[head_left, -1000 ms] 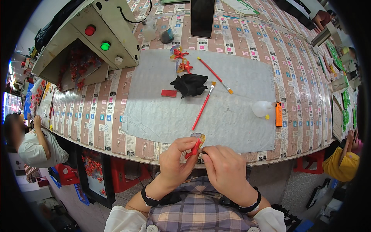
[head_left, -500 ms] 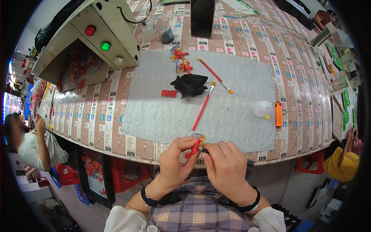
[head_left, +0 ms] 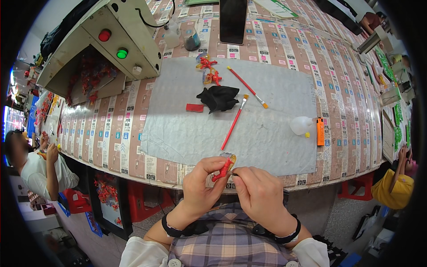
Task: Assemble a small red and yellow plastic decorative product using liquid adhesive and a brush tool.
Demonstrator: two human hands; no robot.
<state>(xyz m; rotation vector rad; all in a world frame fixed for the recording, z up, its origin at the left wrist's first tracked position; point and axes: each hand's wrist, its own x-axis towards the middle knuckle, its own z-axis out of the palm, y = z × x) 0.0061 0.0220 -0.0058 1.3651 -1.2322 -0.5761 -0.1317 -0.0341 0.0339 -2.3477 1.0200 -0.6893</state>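
Just past the table's near edge, my left hand (head_left: 202, 184) is closed on a small red toy figure (head_left: 223, 170) with a yellow and clear part (head_left: 231, 160) at its upper end. Close against the figure's right side, my right hand (head_left: 260, 191) pinches a small dark, thin piece (head_left: 234, 174). Most of that piece is hidden by the fingers, so its kind does not show. Two more red figures (head_left: 215, 78) with clear and yellow parts lie at the far side of the grey cloth (head_left: 275, 147).
On the cloth are a black cloth (head_left: 219, 99), a red block (head_left: 194, 107), two red-handled brushes (head_left: 234, 122) and a white squeeze bottle (head_left: 301, 125). An orange box cutter (head_left: 320, 131) lies at its right edge. A metal machine (head_left: 129, 35) holding red parts stands far left. Co-workers sit on both sides.
My right fingers have shifted slightly on the dark piece, and less of it shows beside the figure. The left hand holds the figure almost still. At left, a co-worker's hands have moved.
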